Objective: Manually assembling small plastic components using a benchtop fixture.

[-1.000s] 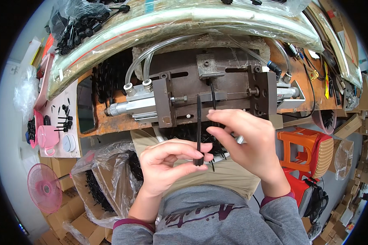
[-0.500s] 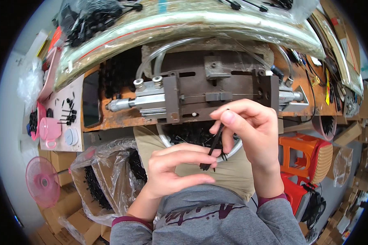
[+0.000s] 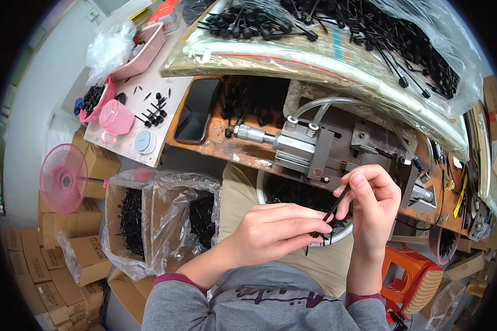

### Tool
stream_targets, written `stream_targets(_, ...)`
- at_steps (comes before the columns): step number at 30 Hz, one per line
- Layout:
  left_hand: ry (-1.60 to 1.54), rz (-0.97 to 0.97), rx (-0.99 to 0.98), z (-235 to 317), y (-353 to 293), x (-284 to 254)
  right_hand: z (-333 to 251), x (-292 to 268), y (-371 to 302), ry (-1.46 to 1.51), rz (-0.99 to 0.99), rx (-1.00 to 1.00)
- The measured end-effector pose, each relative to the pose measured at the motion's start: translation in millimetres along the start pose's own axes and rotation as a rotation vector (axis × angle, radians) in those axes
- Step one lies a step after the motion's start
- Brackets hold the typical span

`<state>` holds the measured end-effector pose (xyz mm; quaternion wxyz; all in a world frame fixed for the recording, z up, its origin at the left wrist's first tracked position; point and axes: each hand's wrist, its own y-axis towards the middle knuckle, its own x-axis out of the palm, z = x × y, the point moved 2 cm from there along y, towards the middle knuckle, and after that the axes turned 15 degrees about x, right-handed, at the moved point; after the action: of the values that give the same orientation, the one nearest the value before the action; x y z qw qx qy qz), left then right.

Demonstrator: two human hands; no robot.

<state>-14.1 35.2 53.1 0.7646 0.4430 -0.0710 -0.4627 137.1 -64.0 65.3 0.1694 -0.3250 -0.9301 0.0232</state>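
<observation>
A small factory workshop: a rusty, worn wooden workbench (image 3: 248, 157) carries a metal pneumatic cylinder press (image 3: 309, 151) near its front edge, clear plastic bags of black plastic parts (image 3: 370, 27) heap along the back, and brown cardboard cartons (image 3: 55, 259) stack on the floor.

Your cable tie (image 3: 334, 208) is a thin black strip, slanted from seven o'clock up to one o'clock; its lower end sits pinched in your left hand (image 3: 270, 231), its upper part between the fingertips of your right hand (image 3: 373, 198); it hangs above the white bowl (image 3: 345, 234) of black ties in your lap.
</observation>
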Motion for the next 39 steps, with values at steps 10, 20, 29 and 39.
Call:
stream_targets(10,0.119,0.091,-0.064,5.7,-19.8,-34.5,2.9,8.4,17.0,-0.042,-0.019,-0.028)
stream_targets(20,-0.313,0.631,-0.468,-2.6,-44.8,-48.1,31.4,47.2,8.7,-0.154,-0.167,-0.030)
stream_targets(29,0.141,0.370,-0.435,2.4,-39.3,-61.5,52.1,67.1,7.3,-0.148,-0.283,0.032)
stream_targets(39,1.040,0.684,-0.439,-28.8,-84.3,-171.3,78.2,54.2,1.0,-0.134,-0.223,0.164)
